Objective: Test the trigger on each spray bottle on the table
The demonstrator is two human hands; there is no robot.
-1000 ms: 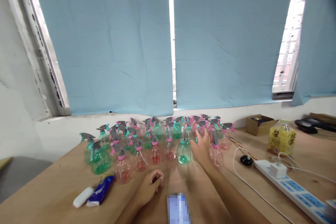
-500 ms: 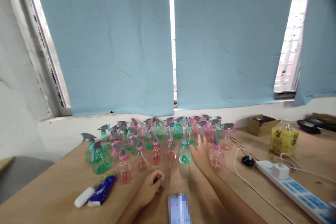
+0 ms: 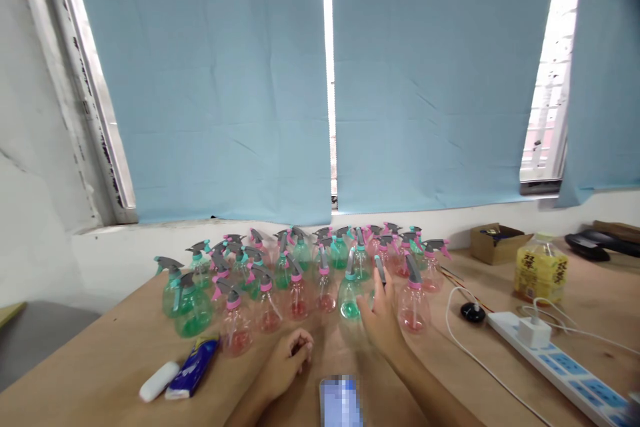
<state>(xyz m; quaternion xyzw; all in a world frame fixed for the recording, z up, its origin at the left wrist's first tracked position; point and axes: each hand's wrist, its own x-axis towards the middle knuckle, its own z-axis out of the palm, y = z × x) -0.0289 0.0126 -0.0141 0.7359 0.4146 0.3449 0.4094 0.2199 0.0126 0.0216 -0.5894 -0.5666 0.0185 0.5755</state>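
Bottle with a grey trigger head (image 3: 380,269) sits in my right grip (image 3: 379,317), straight ahead of me at the near edge of the crowd of bottles. My thumb lies to its left and my fingers wrap its other side, so I am pinching it between them. The back of my hand hides most of its body, and I cannot tell whether its base touches the wood. The head leans slightly to the left at its top.

Just to the left stands a clear green spray bottle with a teal collar (image 3: 349,297); on the other side stands a clear pink spray bottle with a pink collar (image 3: 414,310). More transparent green and pink spray bottles (image 3: 299,299) spread leftward and behind, upright.

My left grip (image 3: 289,359) rests on the brown wooden counter (image 3: 100,353), fingers loosely curled; I cannot tell whether their tips press together. Near it lies a phone with a pixelated screen (image 3: 341,403). Farther left, a blue flattened tube (image 3: 194,367) lies beside a white rounded case (image 3: 159,381).

Off to the right are a round black puck (image 3: 473,312) with a white cable, a white power strip with blue panels (image 3: 570,365), a plastic bottle with a yellow label (image 3: 540,271) and an open cardboard box (image 3: 493,250). Pale blue curtains (image 3: 200,80) hang behind everything.
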